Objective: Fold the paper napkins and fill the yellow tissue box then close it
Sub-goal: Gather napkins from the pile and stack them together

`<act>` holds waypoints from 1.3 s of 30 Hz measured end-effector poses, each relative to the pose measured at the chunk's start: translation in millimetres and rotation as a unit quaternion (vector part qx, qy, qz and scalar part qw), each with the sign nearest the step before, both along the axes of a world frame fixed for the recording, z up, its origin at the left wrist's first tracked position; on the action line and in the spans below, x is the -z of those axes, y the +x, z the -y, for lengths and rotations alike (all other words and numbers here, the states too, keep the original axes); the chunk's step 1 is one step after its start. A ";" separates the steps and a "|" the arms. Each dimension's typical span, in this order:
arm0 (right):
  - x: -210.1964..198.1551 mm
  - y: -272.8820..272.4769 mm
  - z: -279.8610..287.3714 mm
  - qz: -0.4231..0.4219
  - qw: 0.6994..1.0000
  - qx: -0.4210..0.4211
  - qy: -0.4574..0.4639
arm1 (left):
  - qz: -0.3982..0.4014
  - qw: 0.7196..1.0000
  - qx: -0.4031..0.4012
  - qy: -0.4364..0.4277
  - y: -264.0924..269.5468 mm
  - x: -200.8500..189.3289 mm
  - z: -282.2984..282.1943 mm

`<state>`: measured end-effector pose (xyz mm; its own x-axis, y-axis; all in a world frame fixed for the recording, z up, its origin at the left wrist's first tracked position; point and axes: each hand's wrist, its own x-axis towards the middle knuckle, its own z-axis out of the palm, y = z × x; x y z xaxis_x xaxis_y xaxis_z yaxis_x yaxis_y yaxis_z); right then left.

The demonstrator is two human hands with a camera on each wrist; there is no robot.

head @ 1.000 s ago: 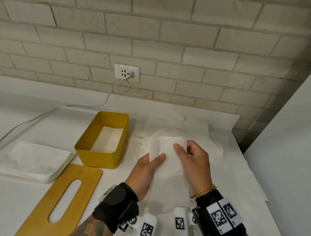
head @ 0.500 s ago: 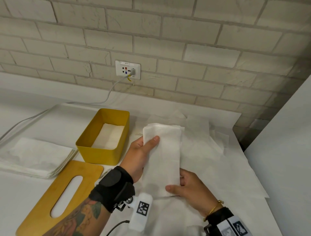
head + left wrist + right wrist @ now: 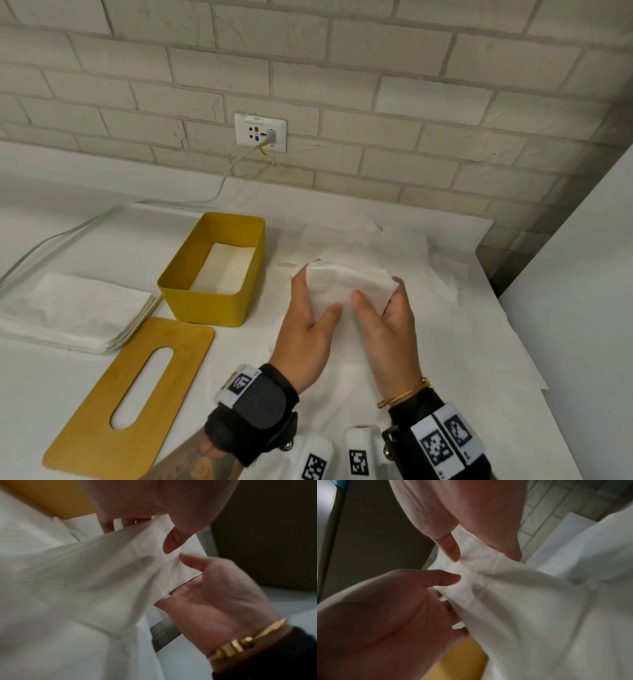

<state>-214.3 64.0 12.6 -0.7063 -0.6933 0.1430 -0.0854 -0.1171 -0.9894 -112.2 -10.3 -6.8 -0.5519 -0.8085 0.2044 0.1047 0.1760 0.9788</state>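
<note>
Napkin (image 3: 346, 287), white embossed paper, folded: we hold it raised between both hands, above loose white sheets (image 3: 428, 274) spread on the table (image 3: 51, 394). Left hand (image 3: 305, 339): thumb pressed on the near face, fingers curled behind the far edge, so it pinches the left end. Right hand (image 3: 387, 339): thumb on the near face, fingers wrapped behind the right end, likewise pinching. Between the two grips the paper bows and wrinkles.

Handling, by our judgement: very light, limp, no stiffness of its own; it sags wherever unsupported and would tear under a sharp pull. Best taken at the two short ends or along the folded edge, with flat thumb pressure, so the fold does not spring open.

Box (image 3: 212, 274), left of the left hand and beyond it: yellow, smooth, rounded-corner rectangle, open top, with white paper lying flat on its floor.

Lid (image 3: 102, 411), near-left of the left hand: flat wood-toned board, rounded corners, one long oval slot.

Stack (image 3: 72, 308), far left of the hands: unfolded white napkins, edges layered.

Task standing, as we judge it: filling barely begun, lid off.
</note>
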 end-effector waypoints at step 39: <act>-32.0 60.5 185.3 -0.007 0.960 -0.161 0.227 | 0.275 0.931 -0.168 -0.170 183.0 -19.3 155.6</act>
